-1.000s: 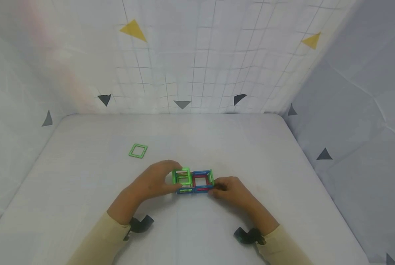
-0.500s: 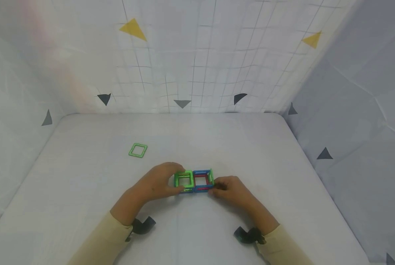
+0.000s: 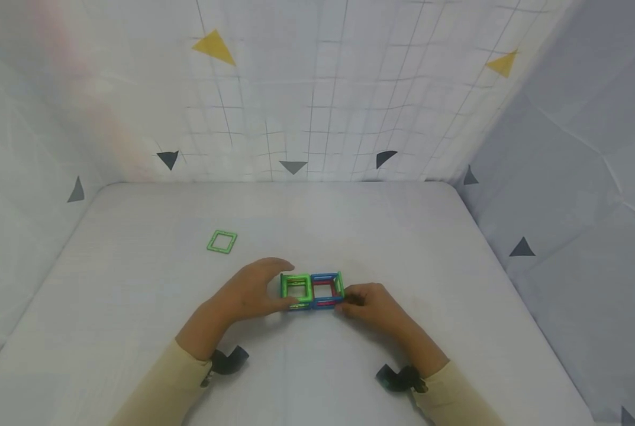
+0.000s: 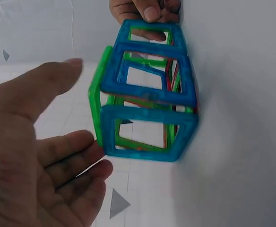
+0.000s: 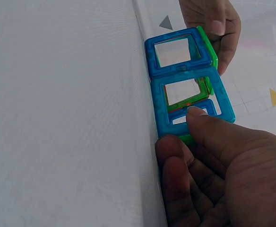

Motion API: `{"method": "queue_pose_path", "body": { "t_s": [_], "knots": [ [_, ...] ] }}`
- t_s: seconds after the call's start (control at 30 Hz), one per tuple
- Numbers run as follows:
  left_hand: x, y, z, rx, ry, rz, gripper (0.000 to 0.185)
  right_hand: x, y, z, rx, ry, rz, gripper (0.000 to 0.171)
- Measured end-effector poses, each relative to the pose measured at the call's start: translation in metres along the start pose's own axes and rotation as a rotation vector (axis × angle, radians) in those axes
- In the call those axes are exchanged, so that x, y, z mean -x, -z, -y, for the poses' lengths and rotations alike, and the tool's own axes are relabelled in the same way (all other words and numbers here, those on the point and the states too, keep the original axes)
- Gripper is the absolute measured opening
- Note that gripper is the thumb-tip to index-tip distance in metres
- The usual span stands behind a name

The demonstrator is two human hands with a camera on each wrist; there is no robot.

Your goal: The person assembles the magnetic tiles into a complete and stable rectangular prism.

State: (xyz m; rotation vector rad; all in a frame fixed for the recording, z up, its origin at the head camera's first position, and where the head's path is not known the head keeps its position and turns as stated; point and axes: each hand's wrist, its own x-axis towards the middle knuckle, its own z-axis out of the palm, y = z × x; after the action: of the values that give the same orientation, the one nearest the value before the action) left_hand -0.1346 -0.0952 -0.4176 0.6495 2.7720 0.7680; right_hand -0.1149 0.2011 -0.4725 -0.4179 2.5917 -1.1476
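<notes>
We found both hands at a small block of magnetic tiles [image 3: 312,291] standing on the white table [image 3: 349,225], a little nearer than its middle. The block was two open cubes side by side — green, blue and red square frames joined edge to edge.

The left hand [image 3: 250,293] lay at the block's left end with its fingers nearly straight and spread. In the left wrist view its fingertips [image 4: 93,142] met the green edge of the block [image 4: 145,111], while the thumb stood just clear of it; it gripped nothing. The right hand [image 3: 370,305] was at the right end, fingers curled. In the right wrist view its thumb [image 5: 199,116] pressed on the nearest blue frame of the block [image 5: 185,80] and the other fingers were bent under at the corner, so it seemed to pinch that end, though the contact below was hidden from us.

A single green square tile [image 3: 222,242] lay flat on the table, well apart from the block, to the far left of it. Behind the table hung a white gridded sheet [image 3: 317,89] marked with yellow and dark triangles. Both sleeves were pale yellow — a dark strap sat at each wrist.
</notes>
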Motion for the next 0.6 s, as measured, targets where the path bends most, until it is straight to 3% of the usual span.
{"method": "queue_pose_path", "body": {
  "t_s": [0.2, 0.37, 0.6],
  "knots": [
    [-0.005, 0.008, 0.021, 0.030, 0.128, -0.141, 0.064, 0.000, 0.000, 0.001, -0.016, -0.006, 0.004, 0.013],
    [-0.008, 0.016, 0.039, 0.030, 0.229, -0.215, 0.072, 0.000, 0.001, 0.002, -0.016, -0.002, 0.002, 0.013],
    [-0.011, 0.018, 0.062, 0.009, 0.309, -0.342, 0.075, 0.000, 0.000, 0.001, -0.007, -0.014, 0.008, 0.016]
  ]
}}
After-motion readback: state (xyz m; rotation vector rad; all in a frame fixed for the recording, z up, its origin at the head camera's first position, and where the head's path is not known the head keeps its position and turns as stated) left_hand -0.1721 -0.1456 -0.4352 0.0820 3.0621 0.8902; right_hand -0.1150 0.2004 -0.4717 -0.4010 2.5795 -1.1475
